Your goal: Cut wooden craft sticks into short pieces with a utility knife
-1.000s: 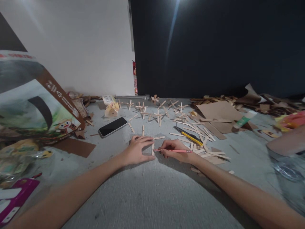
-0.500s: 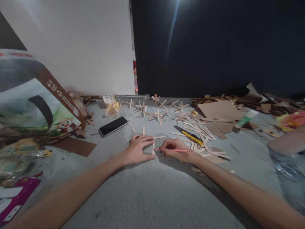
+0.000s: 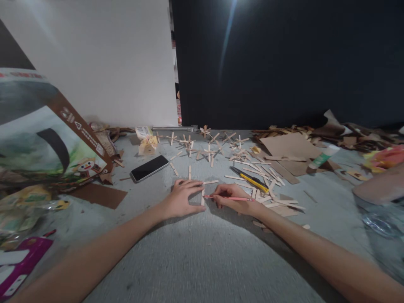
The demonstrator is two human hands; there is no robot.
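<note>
My left hand (image 3: pixel 180 199) lies low over the table, thumb and index finger spread to the two ends of a short wooden craft stick (image 3: pixel 202 197), steadying it flat. In my right hand (image 3: pixel 227 198) is a slim red pencil (image 3: pixel 237 198), pinched in a writing grip. Its tip meets the stick's right side near the middle. Another craft stick (image 3: pixel 210 182) lies just beyond, close to my left fingertips, and one more stick (image 3: pixel 190 171) points away behind that hand.
A phone (image 3: pixel 149 168) lies left of centre. Crossed sticks (image 3: pixel 209 151) stand along the back. A yellow utility knife (image 3: pixel 254 182) rests among loose sticks at right, near cardboard (image 3: pixel 285 147) and a glue stick (image 3: pixel 324 157). A printed bag (image 3: pixel 47 134) and purple object (image 3: pixel 28 261) are left.
Both hands, the craft stick and the pencil hold nearly the same positions. The whole view has shifted very slightly. Part of a person now shows in the gap between the panels.
</note>
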